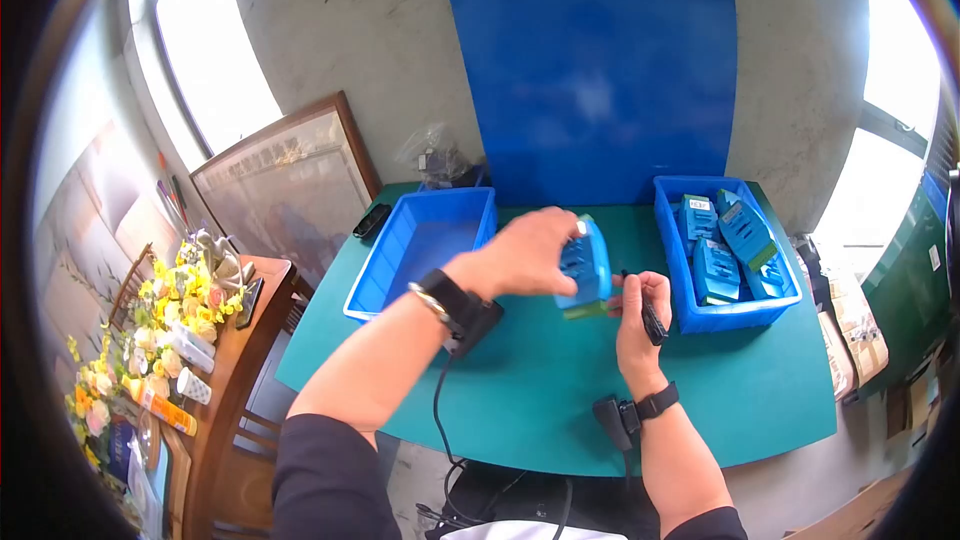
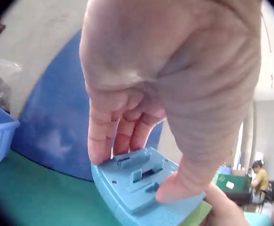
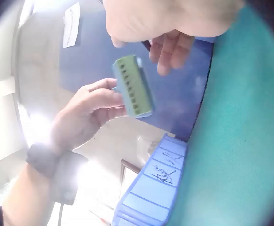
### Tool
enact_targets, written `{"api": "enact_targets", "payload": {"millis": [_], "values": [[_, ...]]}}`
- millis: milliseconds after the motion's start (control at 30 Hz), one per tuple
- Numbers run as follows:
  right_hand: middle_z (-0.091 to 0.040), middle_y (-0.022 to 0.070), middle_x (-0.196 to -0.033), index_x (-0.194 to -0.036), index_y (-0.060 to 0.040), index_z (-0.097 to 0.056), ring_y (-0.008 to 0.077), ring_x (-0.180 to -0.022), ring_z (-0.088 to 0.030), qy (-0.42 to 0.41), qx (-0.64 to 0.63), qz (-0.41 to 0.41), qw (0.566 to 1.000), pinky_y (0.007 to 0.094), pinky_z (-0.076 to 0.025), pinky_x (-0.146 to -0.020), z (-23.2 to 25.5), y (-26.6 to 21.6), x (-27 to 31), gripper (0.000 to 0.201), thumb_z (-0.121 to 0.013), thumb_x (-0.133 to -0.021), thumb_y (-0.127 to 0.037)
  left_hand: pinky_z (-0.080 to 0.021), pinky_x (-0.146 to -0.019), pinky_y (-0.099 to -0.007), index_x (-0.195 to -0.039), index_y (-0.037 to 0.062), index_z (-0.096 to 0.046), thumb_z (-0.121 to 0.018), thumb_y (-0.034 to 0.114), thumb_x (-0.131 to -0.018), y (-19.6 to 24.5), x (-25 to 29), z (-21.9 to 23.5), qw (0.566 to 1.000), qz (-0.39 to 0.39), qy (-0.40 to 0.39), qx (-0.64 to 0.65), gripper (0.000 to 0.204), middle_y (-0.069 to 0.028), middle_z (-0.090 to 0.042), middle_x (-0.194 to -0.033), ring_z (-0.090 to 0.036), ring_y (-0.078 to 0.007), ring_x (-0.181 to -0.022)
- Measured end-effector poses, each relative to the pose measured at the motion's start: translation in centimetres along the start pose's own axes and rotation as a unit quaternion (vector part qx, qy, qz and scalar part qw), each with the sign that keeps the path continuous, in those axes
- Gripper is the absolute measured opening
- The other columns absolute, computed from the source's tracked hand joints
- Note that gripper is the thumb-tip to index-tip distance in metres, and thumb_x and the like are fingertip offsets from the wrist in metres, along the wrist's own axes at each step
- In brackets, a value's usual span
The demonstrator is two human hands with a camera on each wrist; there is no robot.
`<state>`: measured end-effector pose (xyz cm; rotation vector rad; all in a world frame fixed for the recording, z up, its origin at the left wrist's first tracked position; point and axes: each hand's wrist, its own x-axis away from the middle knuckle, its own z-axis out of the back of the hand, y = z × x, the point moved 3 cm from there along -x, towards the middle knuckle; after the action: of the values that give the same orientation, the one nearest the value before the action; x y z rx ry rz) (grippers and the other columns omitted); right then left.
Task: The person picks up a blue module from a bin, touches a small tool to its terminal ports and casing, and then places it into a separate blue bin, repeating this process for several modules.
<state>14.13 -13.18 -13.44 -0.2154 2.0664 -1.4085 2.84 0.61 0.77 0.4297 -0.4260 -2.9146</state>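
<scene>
My left hand (image 1: 515,255) pinches a blue plastic housing (image 1: 597,265) by its edges, thumb on one side and fingers on the other, above the table. In the left wrist view, slots and raised tabs cover the face of the housing (image 2: 127,188). Along one end runs a green terminal strip (image 3: 135,89) with a row of dark holes, seen in the right wrist view. Close to that end, my right hand (image 1: 642,325) grips a slim black pen-like tool (image 1: 653,322). Whether the right fingertips touch the housing, I cannot tell.
A blue bin (image 1: 715,318) at the right holds several similar blue housings (image 1: 716,270). Another blue bin (image 1: 385,270) stands at the left, beside a black object (image 1: 372,221). Cables hang from both wrists across the green table's (image 1: 520,420) front edge.
</scene>
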Motion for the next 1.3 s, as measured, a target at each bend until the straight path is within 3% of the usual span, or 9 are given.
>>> {"api": "enact_targets", "payload": {"millis": [167, 300, 433, 933, 1000, 1100, 1167, 1233, 1300], "values": [[-0.063, 0.0062, -0.082, -0.091, -0.0053, -0.048, 0.0103, -0.054, -0.057, 0.046, 0.022, -0.059, 0.997, 0.0219, -0.044, -0.048, 0.8, 1.0, -0.1, 0.024, -0.055, -0.095, -0.028, -0.049, -0.078, -0.0373, -0.098, -0.0014, -0.058, -0.073, 0.019, -0.055, -8.1, 1.6, 4.9, 0.990, 0.079, 0.033, -0.109, 0.050, -0.0174, -0.061, -0.093, -0.061, -0.0320, -0.088], [-0.062, 0.0058, -0.085, -0.095, -0.0071, -0.047, 0.0080, -0.051, -0.055, 0.003, 0.051, -0.040, 0.998, 0.0196, -0.040, -0.045, 0.3, 1.8, -0.2, 0.021, -0.052, -0.097, -0.028, -0.050, -0.086, -0.0400, -0.098, 0.0034, -0.060, -0.074, 0.007, -0.054, -17.5, 4.1, 5.3, 0.934, 0.226, -0.077, -0.267, 0.047, -0.0191, -0.062, -0.101, -0.059, -0.0360, -0.101], [-0.062, 0.0057, -0.084, -0.094, -0.0071, -0.047, 0.0075, -0.050, -0.054, 0.012, 0.064, -0.044, 0.997, 0.0193, -0.038, -0.043, 0.7, 1.9, -0.5, 0.020, -0.051, -0.097, -0.026, -0.051, -0.089, -0.0378, -0.106, 0.0080, -0.061, -0.074, 0.000, -0.055, -19.8, 5.2, 3.4, 0.895, 0.339, -0.137, -0.255, 0.053, -0.0150, -0.063, -0.106, -0.060, -0.0315, -0.107], [-0.059, 0.0049, -0.080, -0.090, -0.0044, -0.051, 0.0085, -0.060, -0.054, 0.046, 0.058, -0.064, 0.995, 0.0243, -0.050, -0.051, 0.4, 1.4, -0.8, 0.017, -0.056, -0.094, -0.020, -0.046, -0.097, -0.0428, -0.115, 0.0109, -0.061, -0.057, 0.006, -0.082, -27.5, 6.5, -0.2, 0.881, 0.386, -0.143, -0.232, 0.034, -0.0134, -0.058, -0.124, -0.052, -0.0310, -0.119], [-0.057, 0.0031, -0.076, -0.090, -0.0041, -0.053, 0.0082, -0.063, -0.054, 0.044, 0.041, -0.049, 0.997, 0.0255, -0.051, -0.052, 0.7, 1.8, -0.9, 0.018, -0.057, -0.093, -0.021, -0.042, -0.102, -0.0416, -0.125, 0.0129, -0.056, -0.077, 0.012, -0.066, -26.3, 5.8, 0.9, 0.877, 0.378, -0.152, -0.253, 0.062, -0.0097, -0.055, -0.129, -0.050, -0.0290, -0.122], [-0.061, 0.0051, -0.080, -0.091, -0.0045, -0.052, 0.0081, -0.060, -0.055, 0.026, 0.048, -0.050, 0.997, 0.0239, -0.048, -0.050, 0.6, 2.2, -0.6, 0.015, -0.058, -0.093, -0.018, -0.045, -0.096, -0.0390, -0.122, 0.0055, -0.058, -0.080, 0.020, -0.065, -19.2, 0.4, 3.0, 0.937, 0.224, -0.102, -0.249, 0.063, -0.0145, -0.061, -0.120, -0.057, -0.0272, -0.114], [-0.061, 0.0049, -0.079, -0.092, -0.0039, -0.052, 0.0072, -0.059, -0.055, 0.012, 0.045, -0.056, 0.997, 0.0226, -0.048, -0.050, 0.7, 3.1, -0.7, 0.018, -0.059, -0.093, -0.021, -0.049, -0.089, -0.0341, -0.124, 0.0043, -0.057, -0.077, 0.023, -0.073, -9.7, -3.7, 2.7, 0.988, 0.154, -0.011, 0.019, 0.057, -0.0131, -0.063, -0.115, -0.062, -0.0240, -0.102], [-0.061, 0.0051, -0.077, -0.091, -0.0037, -0.051, 0.0076, -0.057, -0.055, -0.016, 0.064, -0.074, 0.995, 0.0233, -0.048, -0.050, 0.6, 2.6, -0.6, 0.020, -0.060, -0.092, -0.022, -0.050, -0.088, -0.0322, -0.125, -0.0002, -0.054, -0.070, 0.023, -0.082, -0.7, -7.4, 1.3, 0.943, 0.104, -0.041, 0.314, 0.052, -0.0161, -0.059, -0.119, -0.059, -0.0210, -0.104], [-0.057, 0.0039, -0.066, -0.090, -0.0051, -0.053, 0.0120, -0.054, -0.055, 0.006, 0.083, -0.037, 0.996, 0.0294, -0.045, -0.053, 0.5, 2.9, -0.5, 0.015, -0.060, -0.091, -0.019, -0.050, -0.088, -0.0333, -0.129, -0.0034, -0.049, -0.066, 0.024, -0.086, 5.4, -10.8, -1.5, 0.909, 0.030, -0.016, 0.416, 0.054, -0.0172, -0.055, -0.124, -0.057, -0.0221, -0.109]]}}
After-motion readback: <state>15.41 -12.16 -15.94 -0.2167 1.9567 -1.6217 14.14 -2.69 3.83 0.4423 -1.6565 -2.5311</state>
